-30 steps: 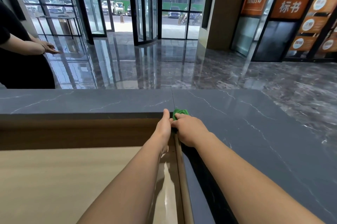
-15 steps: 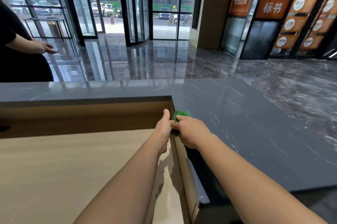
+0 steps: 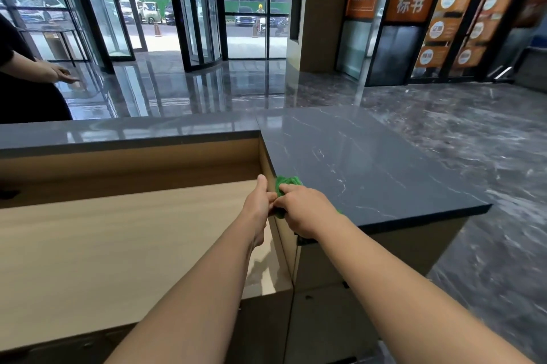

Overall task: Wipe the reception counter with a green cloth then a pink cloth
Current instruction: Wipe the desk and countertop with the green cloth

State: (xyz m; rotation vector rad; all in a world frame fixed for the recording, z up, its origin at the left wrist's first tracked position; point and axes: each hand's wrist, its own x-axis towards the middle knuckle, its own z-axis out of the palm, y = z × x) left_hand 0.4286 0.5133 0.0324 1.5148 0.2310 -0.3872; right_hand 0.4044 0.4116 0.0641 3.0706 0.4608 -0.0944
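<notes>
A green cloth (image 3: 286,183) lies bunched on the inner edge of the dark marble reception counter (image 3: 370,162). My right hand (image 3: 305,209) is curled over the cloth and holds it against the counter's edge. My left hand (image 3: 259,205) sits right beside it on the wooden inner side of the counter, its fingers curled at the cloth's lower part, thumb pointing up. Most of the cloth is hidden under my hands. No pink cloth is in view.
A lower pale wooden desk surface (image 3: 118,245) lies to the left below the counter. The counter's long arm (image 3: 118,132) runs left. A person in black (image 3: 26,82) stands beyond it at far left. Glossy lobby floor (image 3: 488,186) lies to the right.
Both hands and the green cloth have slid back along the counter's inner edge toward me. The view has pulled back, showing the counter's near end.
</notes>
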